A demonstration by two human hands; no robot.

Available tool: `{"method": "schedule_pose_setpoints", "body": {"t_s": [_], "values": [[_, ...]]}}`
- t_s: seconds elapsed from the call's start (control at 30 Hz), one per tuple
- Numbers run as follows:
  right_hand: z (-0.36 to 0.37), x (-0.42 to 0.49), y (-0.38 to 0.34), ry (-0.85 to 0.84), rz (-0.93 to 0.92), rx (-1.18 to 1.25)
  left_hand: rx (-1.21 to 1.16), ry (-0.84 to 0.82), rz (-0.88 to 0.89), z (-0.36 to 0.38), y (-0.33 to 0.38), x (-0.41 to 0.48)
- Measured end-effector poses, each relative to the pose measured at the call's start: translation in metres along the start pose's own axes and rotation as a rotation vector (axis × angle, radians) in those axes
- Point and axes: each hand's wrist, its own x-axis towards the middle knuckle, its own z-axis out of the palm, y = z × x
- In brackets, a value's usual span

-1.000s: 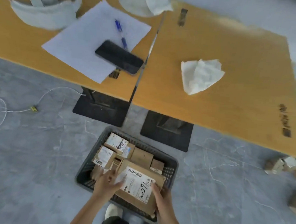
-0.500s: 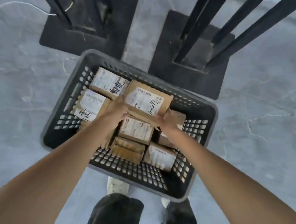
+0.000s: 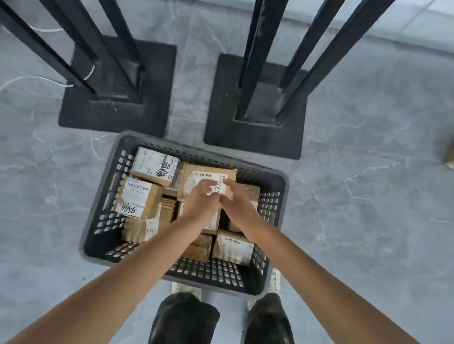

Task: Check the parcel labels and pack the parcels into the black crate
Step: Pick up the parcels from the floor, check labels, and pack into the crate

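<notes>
I'm seating the parcel (image 3: 193, 179) at the crate's (image 3: 96, 225) far side, left hand (image 3: 199, 200) and right hand (image 3: 236, 201) on its label, gripping or just touching I can't tell; next, let go cleanly.

The crate (image 3: 100, 198) is matt black plastic with perforated walls; the parcels (image 3: 152, 164) in it are dull brown cardboard, some under shiny tape, bearing white paper labels (image 3: 135, 190). The floor (image 3: 363, 220) looks like smooth grey veined stone with a faint sheen; the legs (image 3: 257, 54) and base plates (image 3: 112, 117) in the upper frame are matt black metal, scuffed.
</notes>
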Motion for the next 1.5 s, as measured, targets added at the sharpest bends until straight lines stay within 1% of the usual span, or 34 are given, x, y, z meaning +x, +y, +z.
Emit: {"method": "schedule_pose_setpoints", "body": {"t_s": [0.1, 0.2, 0.33, 0.47, 0.6, 0.7, 0.8, 0.9, 1.07, 1.33, 1.43, 1.5], "values": [[-0.037, -0.057, -0.076, 0.085, -0.160, 0.069, 0.023, 0.047, 0.204, -0.012, 0.076, -0.068], [-0.084, -0.129, -0.145, 0.207, -0.228, 0.191, 0.035, 0.040, 0.358, -0.035, 0.144, -0.142], [-0.138, -0.240, -0.227, 0.268, -0.335, 0.188, 0.054, -0.037, 0.522, -0.074, 0.223, -0.252], [-0.192, -0.348, -0.310, 0.341, -0.459, 0.192, 0.097, -0.002, 0.699, -0.119, 0.316, -0.368], [-0.238, -0.444, -0.374, 0.469, -0.630, 0.326, 0.053, 0.042, 0.942, -0.152, 0.389, -0.464], [-0.257, -0.499, -0.402, 0.503, -0.734, 0.329, 0.019, 0.021, 1.053, -0.164, 0.417, -0.512], [-0.266, -0.539, -0.418, 0.552, -0.804, 0.318, -0.013, 0.031, 1.142, -0.170, 0.425, -0.543], [-0.269, -0.561, -0.423, 0.560, -0.849, 0.280, -0.010, 0.048, 1.224, -0.173, 0.423, -0.559], [-0.266, -0.578, -0.417, 0.593, -0.848, 0.287, 0.048, 0.113, 1.314, -0.175, 0.415, -0.569], [-0.271, -0.588, -0.390, 0.643, -0.803, 0.315, 0.086, 0.149, 1.392, -0.170, 0.407, -0.568], [-0.281, -0.592, -0.369, 0.699, -0.792, 0.349, 0.154, 0.158, 1.437, -0.161, 0.399, -0.564], [-0.293, -0.597, -0.351, 0.771, -0.798, 0.406, 0.186, 0.129, 1.454, -0.151, 0.396, -0.563]]}}
